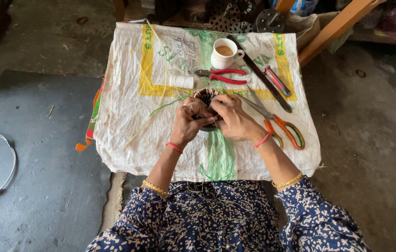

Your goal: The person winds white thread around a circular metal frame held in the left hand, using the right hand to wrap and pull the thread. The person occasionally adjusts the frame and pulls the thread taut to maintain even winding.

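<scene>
Motor stator (206, 96), a small round ring with wire coils, sits in the middle of the white woven sack (128, 135) on the low table, and I see both hands on it. My left hand (186, 123) grips its near side, fingers curled tight. My right hand (235, 120) pinches thin wire at its edge. White thread spool (181, 82), red pliers (223, 75) and orange scissors (284, 128) lie close by. Loose wire ends stick out, so I think the winding is only partly done.

One head-worn camera looks steeply down, close over the cloth-covered table (128, 140).
</scene>
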